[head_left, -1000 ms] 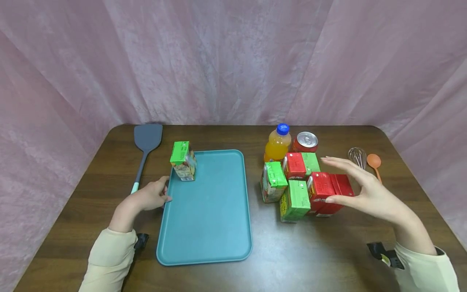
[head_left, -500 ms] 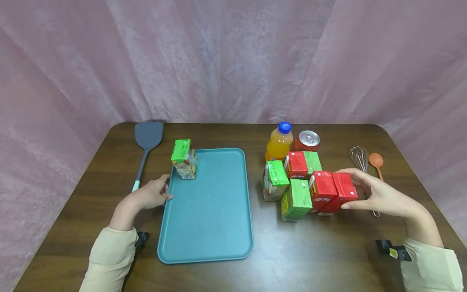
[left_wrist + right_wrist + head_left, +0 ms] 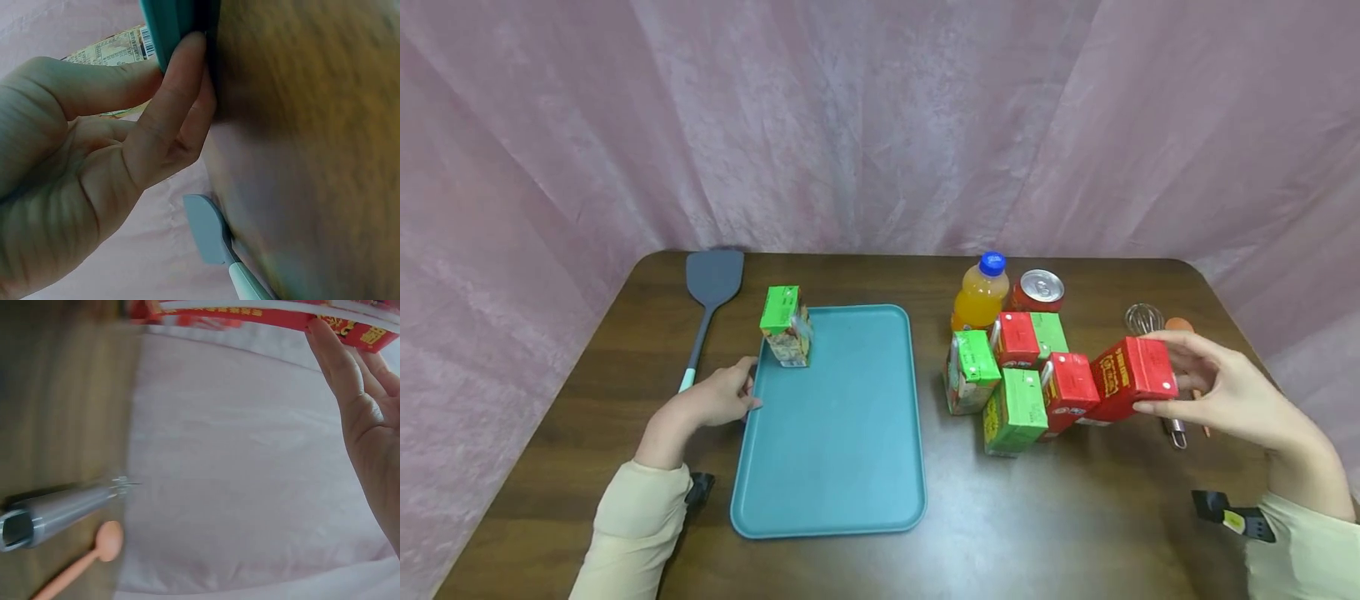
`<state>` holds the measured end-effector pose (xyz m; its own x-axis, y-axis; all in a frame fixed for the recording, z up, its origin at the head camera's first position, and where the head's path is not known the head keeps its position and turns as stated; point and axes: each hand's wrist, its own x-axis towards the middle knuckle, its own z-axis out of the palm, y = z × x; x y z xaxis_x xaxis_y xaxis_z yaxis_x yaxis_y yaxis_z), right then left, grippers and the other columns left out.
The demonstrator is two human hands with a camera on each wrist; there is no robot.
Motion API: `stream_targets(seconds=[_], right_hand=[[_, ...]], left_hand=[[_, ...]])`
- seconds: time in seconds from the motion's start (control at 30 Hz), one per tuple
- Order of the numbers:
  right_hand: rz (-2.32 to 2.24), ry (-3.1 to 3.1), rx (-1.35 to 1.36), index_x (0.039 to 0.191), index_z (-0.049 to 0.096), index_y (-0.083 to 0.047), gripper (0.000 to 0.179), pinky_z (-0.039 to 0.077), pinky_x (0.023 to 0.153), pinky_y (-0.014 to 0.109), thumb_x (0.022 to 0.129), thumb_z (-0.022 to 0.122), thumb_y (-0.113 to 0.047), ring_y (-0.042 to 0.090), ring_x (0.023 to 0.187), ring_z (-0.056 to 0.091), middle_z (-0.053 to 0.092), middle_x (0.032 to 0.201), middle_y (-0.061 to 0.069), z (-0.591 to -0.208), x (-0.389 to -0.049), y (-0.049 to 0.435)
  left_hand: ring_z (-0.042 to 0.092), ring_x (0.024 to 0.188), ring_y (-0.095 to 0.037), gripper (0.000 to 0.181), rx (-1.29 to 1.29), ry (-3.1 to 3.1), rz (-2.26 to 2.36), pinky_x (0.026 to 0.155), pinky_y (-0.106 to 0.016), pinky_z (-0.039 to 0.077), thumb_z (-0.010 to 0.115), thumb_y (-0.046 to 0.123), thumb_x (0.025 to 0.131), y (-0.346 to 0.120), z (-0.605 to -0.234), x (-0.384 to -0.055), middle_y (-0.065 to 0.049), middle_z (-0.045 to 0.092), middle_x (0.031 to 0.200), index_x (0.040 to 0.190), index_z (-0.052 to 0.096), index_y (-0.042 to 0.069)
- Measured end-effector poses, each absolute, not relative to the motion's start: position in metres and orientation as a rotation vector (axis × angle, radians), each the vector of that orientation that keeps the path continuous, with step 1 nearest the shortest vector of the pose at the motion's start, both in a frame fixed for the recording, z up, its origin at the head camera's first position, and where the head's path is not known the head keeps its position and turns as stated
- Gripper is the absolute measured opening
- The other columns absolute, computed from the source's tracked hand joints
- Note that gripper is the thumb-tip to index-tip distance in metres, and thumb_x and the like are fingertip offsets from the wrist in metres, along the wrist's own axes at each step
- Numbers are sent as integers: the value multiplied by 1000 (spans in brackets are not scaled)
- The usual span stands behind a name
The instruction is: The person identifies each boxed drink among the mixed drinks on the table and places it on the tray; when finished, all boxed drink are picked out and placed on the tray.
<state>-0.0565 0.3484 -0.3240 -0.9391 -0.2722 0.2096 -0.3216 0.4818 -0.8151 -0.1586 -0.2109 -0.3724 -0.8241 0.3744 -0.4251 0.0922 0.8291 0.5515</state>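
Between the tray and the red box stands a group of cartons, with the bottle and the can on its far side; the whisk and the spoon lie at right, partly hidden by the right hand, and the spatula at far left, near a green carton on the tray's far left corner. The table is brown wood, before a pink curtain. Right of the group, the red box leans its top to the right, long axis slanting, held between thumb and fingers opened to its width, while the left hand pinches the tray's left rim.
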Motion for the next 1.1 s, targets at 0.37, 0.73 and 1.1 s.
stream_targets(seconds=[0.37, 0.73, 1.1], right_hand=[[1459, -2334, 737, 122, 48, 16, 81, 47, 75, 11, 47, 75, 29, 5, 89, 65, 64, 111, 1, -269, -57, 342], [1196, -2373, 787, 124, 45, 19, 80, 46, 75, 10, 58, 86, -4, 7, 94, 62, 62, 117, 2, -227, -57, 315], [1780, -1919, 842, 121, 46, 19, 69, 51, 70, 18, 59, 76, 19, 19, 82, 64, 63, 105, 16, -225, -70, 257]], left_hand=[[47, 68, -18, 64, 357, 2488, 675, 62, -30, 39, 56, 3, 91, -213, -373, -159, -9, 47, 83, 139, 17, -16], [49, 73, -19, 64, 357, 2486, 665, 63, -30, 40, 55, 3, 91, -212, -372, -161, -10, 48, 86, 139, 17, -15], [47, 74, -20, 67, 384, 2475, 633, 65, -31, 40, 55, 6, 92, -212, -372, -161, -11, 47, 87, 140, 14, -16]])
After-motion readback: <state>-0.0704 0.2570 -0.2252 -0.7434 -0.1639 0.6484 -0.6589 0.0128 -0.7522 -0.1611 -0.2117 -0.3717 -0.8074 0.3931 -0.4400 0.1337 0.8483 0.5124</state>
